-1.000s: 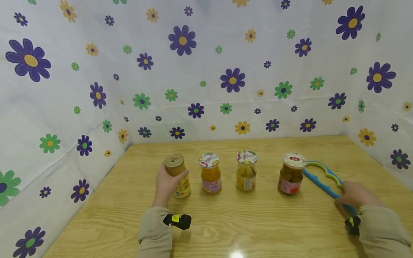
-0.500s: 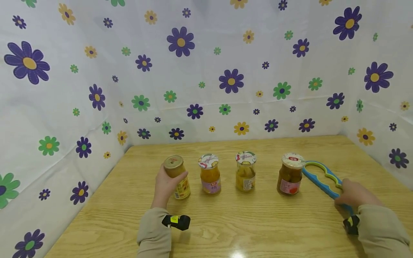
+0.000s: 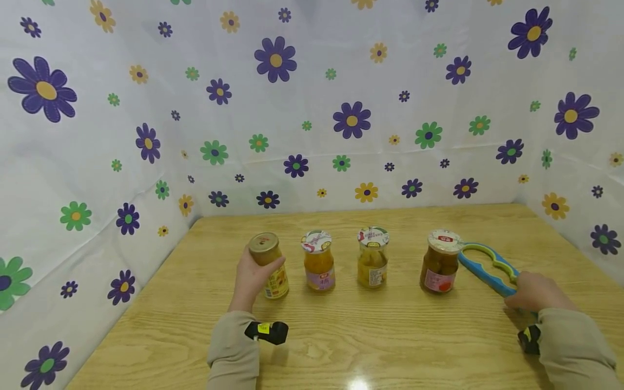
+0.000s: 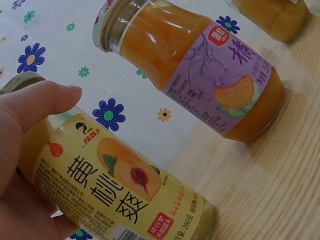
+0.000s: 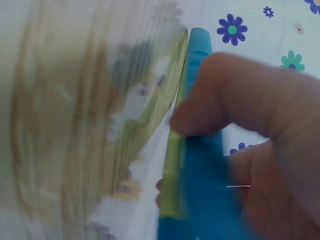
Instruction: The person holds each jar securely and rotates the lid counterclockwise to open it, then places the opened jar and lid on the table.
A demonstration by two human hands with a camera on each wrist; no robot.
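Note:
My left hand (image 3: 250, 280) holds a tall jar of yellow peaches (image 3: 277, 283) with a gold lid, its thumb across the upper part. The left wrist view shows the peach picture on the label of this jar (image 4: 125, 185). In my right hand (image 3: 542, 292) is a blue and green jar opener (image 3: 494, 283), gripped by its handles. Its looped end reaches toward a dark jar with a pink label (image 3: 439, 271); whether they touch I cannot tell. Close up in the right wrist view, thumb and fingers pinch the opener (image 5: 205, 170); that view is partly blurred.
Between the hands stand an orange fruit jar with a purple label (image 3: 319, 271) and a pale yellow fruit jar (image 3: 372, 265), both with printed white lids. All stand on a wooden table (image 3: 341, 336). A flowered white cloth (image 3: 312, 97) encloses the back and sides.
The right hand has shifted slightly with the jar opener, and less of the blue handle shows below the fingers. The left hand and the jars have stayed in place.

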